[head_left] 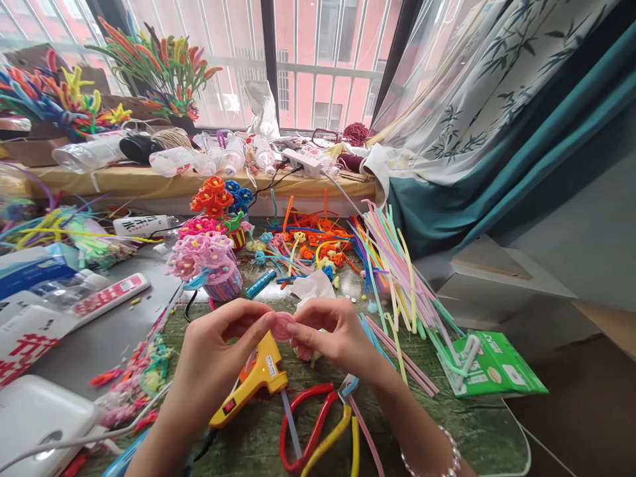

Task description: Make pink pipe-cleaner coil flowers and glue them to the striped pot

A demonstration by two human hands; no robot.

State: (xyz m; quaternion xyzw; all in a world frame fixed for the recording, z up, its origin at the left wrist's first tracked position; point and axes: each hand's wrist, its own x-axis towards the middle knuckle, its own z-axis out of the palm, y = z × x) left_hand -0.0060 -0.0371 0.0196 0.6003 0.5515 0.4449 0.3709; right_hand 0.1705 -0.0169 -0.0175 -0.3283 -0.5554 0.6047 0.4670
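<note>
Between my two hands is a small pink coiled disc, which looks like a rolled pipe cleaner (281, 326). My left hand (218, 351) pinches its left edge between thumb and fingers. On the opposite edge, the thumb and fingertips of my right hand (332, 338) are closed on the same coil. A yellow hot glue gun (271, 371) with a glue stick in it lies just below the coil, partly behind my left hand. Close to my right wrist are red-handled scissors (284, 427) and a yellow-handled tool (330, 437). Something pink under my right fingers is mostly hidden.
Pots of pink pipe-cleaner flowers (199, 248) and orange flowers (211, 195) stand behind my left hand. Loose pipe cleaners (392, 271) fan out at the right, beside a green packet (501, 364). A white device (44, 424) sits at left; plastic bottles (171, 161) line the windowsill.
</note>
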